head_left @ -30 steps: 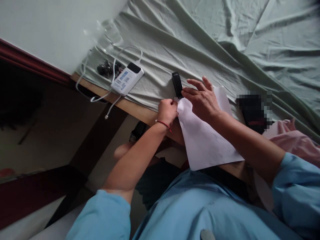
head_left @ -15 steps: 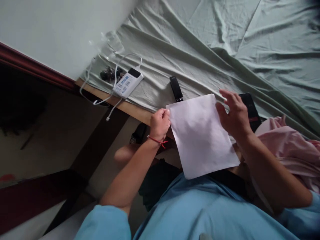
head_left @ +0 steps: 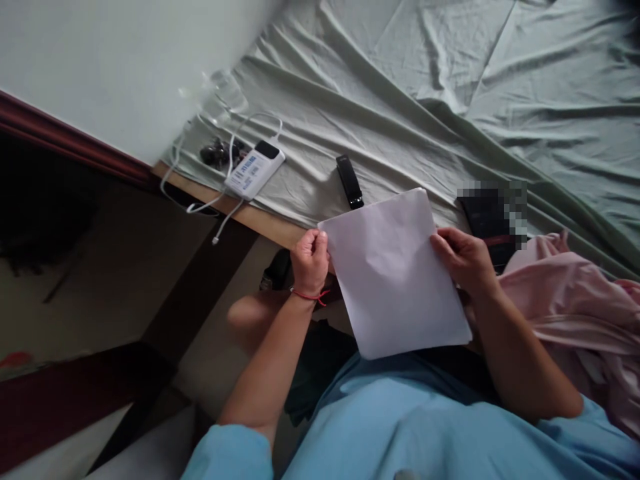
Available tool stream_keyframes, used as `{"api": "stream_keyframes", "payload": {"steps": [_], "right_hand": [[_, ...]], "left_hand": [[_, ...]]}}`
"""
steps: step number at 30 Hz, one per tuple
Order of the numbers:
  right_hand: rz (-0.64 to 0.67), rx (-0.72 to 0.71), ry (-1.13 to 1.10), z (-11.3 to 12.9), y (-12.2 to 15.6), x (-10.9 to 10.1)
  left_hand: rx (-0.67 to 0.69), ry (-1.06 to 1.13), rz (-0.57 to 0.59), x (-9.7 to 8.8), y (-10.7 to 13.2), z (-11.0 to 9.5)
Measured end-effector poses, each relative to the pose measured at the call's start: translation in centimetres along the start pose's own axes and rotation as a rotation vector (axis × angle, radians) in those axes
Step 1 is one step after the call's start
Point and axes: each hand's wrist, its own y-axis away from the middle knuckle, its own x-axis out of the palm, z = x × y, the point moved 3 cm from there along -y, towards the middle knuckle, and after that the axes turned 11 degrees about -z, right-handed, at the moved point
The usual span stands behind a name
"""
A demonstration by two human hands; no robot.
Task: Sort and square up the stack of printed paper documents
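White sheets of paper (head_left: pixel 395 280), seemingly a thin stack with rounded corners, are held above my lap. My left hand (head_left: pixel 310 261) pinches the upper left corner between thumb and fingers. At the right edge, my right hand (head_left: pixel 465 259) is closed on the paper, thumb on top and the other fingers partly hidden. Just beyond the paper's top edge lies a black stapler (head_left: pixel 349 182) on the bed sheet. Part of the stapler's near end meets the paper's edge in view.
On the pale green bed sheet (head_left: pixel 380 120) lie a white power bank (head_left: pixel 256 170) with cables, a dark bunched item (head_left: pixel 217 153) and a clear plastic wrapper (head_left: pixel 225 93). To the right are a black object (head_left: pixel 485 213), partly pixelated, and pink cloth (head_left: pixel 560 287). A wooden edge (head_left: pixel 270 230) borders the bed.
My right hand, open and apart from the paper before, has come down and closed on its right edge. The paper and my left hand have shifted slightly left.
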Motion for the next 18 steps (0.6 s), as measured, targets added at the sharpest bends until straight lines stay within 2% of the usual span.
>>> {"api": "stream_keyframes", "payload": {"steps": [4,11,16,18], "right_hand": [[-0.065,-0.041,0.021,-0.7,0.2,0.1],[-0.129,0.013,-0.128,-1.2,-0.2,0.3],[-0.202,0.055,-0.213,-1.5,-0.2,0.0],[-0.222,0.06,-0.249,-1.3,-0.2,-0.2]], "left_hand": [[0.135,-0.09,-0.069,0.0,0.1,-0.4],[-0.035,0.111,-0.069,1.1,0.5,-0.2],[-0.055,0.118,0.008,1.0,1.5,-0.2],[0.012,0.088,0.011,0.6,1.7,-0.3]]}}
